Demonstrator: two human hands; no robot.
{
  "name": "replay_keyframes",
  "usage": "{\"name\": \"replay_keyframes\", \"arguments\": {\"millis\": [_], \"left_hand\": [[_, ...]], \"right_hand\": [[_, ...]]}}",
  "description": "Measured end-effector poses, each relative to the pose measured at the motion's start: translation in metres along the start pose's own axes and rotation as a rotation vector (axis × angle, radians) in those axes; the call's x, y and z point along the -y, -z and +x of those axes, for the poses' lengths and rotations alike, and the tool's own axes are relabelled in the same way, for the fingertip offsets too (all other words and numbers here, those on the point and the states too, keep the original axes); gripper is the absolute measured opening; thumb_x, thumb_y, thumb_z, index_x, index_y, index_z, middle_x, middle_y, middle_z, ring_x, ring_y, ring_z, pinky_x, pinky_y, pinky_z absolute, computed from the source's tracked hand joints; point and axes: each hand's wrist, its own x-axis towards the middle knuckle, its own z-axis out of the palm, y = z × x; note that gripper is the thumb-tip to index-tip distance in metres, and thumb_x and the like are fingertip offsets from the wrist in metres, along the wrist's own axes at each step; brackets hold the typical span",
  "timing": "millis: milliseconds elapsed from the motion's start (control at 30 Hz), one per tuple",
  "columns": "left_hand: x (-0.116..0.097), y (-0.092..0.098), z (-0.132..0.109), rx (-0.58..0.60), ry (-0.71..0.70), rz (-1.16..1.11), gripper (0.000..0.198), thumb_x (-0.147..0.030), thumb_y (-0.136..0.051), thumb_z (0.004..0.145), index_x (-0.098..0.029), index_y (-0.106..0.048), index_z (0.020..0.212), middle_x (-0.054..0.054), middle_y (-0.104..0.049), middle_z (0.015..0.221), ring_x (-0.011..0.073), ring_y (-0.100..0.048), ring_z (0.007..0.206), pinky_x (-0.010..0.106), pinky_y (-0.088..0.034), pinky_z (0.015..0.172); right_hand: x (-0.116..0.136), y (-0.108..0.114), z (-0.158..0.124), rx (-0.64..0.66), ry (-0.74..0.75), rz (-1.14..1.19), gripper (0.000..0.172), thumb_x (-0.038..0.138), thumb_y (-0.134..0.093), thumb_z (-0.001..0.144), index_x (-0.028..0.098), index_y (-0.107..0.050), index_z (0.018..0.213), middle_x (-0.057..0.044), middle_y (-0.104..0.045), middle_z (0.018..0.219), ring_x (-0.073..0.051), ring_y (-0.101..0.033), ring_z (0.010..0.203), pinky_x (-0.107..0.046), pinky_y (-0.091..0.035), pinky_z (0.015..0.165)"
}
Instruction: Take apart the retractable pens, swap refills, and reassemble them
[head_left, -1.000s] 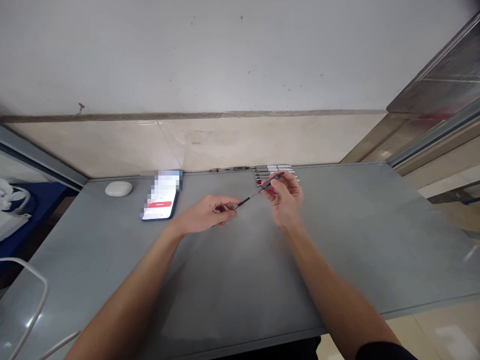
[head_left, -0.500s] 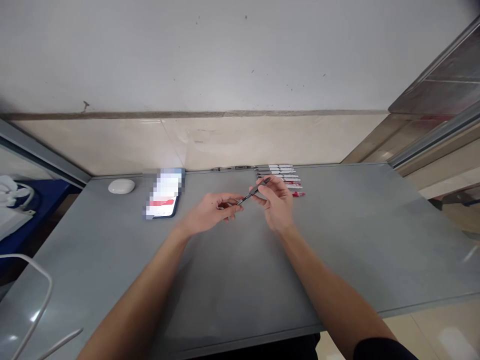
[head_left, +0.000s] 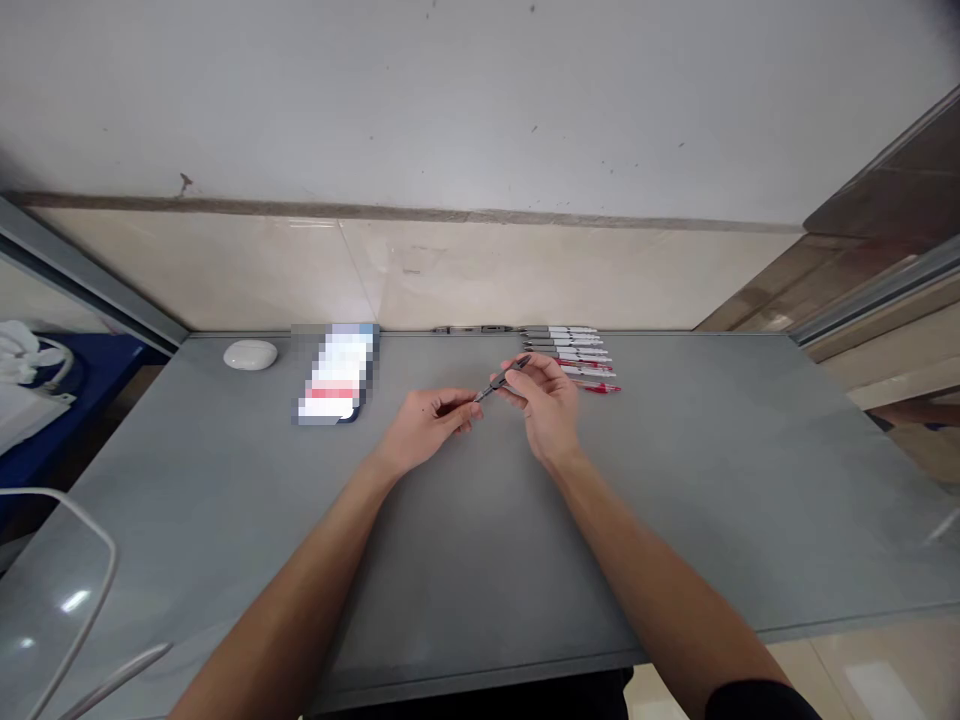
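Observation:
A dark grey pen (head_left: 497, 384) slants between my two hands, its upper end pointing right and away from me. My right hand (head_left: 551, 412) grips its thick barrel between thumb and fingers. Closed at the thin lower-left end is my left hand (head_left: 429, 428), thumb and fingertips pinching it. Just beyond my right hand lies a row of several white-and-grey pens (head_left: 571, 340), along with a red pen (head_left: 600, 387) partly covered by the hand. Against the wall rests another dark, slim pen-like piece (head_left: 474, 329).
To the left on the grey table (head_left: 480, 590) are a phone (head_left: 337, 375) with a blurred screen and a white mouse-like rounded object (head_left: 250, 354). A white cable (head_left: 105, 570) loops over the near left corner. The tiled wall (head_left: 562, 275) borders the far edge.
The hands have drawn slightly closer together, and less of the pen's thin end shows between them. The camera view has shifted a little.

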Motion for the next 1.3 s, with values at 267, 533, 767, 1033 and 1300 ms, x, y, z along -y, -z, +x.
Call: {"name": "replay_keyframes", "arguments": {"millis": [267,533,767,1033,1300], "left_hand": [[0.003,-0.004,-0.002,-0.036,-0.008,0.008,0.033,-0.046,-0.058,0.084,-0.018,-0.071,0.095,0.002,-0.067,0.074,0.0135,-0.057,0.065,0.027,-0.050,0.066],[-0.001,-0.008,-0.003,-0.008,-0.007,-0.021,0.033,-0.046,-0.058,0.084,-0.016,-0.071,0.091,0.003,-0.067,0.076,0.0121,-0.057,0.064,0.027,-0.051,0.067],[0.001,-0.009,-0.003,-0.021,0.011,-0.029,0.034,-0.047,-0.059,0.083,-0.016,-0.070,0.091,0.003,-0.068,0.076,0.0128,-0.059,0.065,0.027,-0.052,0.069],[-0.010,-0.005,-0.005,0.089,0.064,-0.126,0.035,-0.047,-0.058,0.084,-0.015,-0.068,0.076,0.003,-0.066,0.069,0.0129,-0.059,0.062,0.027,-0.051,0.065],[-0.010,-0.005,-0.007,0.296,0.112,-0.271,0.039,-0.050,-0.054,0.087,-0.014,-0.070,0.084,0.007,-0.068,0.080,0.0141,-0.060,0.068,0.029,-0.049,0.067]], "right_hand": [[-0.006,0.001,-0.002,-0.033,0.021,-0.016,0.022,0.028,-0.075,0.068,0.024,-0.062,0.085,0.002,-0.069,0.086,-0.013,-0.067,0.074,-0.032,-0.059,0.069],[-0.005,0.001,-0.007,-0.036,0.043,-0.039,0.023,0.029,-0.076,0.067,0.023,-0.062,0.084,0.001,-0.068,0.085,-0.012,-0.065,0.073,-0.030,-0.059,0.067],[-0.006,0.001,-0.009,-0.017,0.035,-0.055,0.027,0.031,-0.077,0.065,0.025,-0.061,0.086,0.002,-0.067,0.085,-0.012,-0.063,0.073,-0.029,-0.058,0.066],[-0.003,0.006,-0.007,0.022,0.035,-0.006,0.017,0.031,-0.073,0.071,0.025,-0.066,0.085,0.001,-0.069,0.092,-0.014,-0.065,0.079,-0.033,-0.059,0.070],[-0.002,0.008,-0.008,0.126,-0.049,0.155,0.015,0.025,-0.072,0.073,0.026,-0.059,0.080,0.007,-0.065,0.077,-0.012,-0.065,0.067,-0.028,-0.055,0.060]]}}
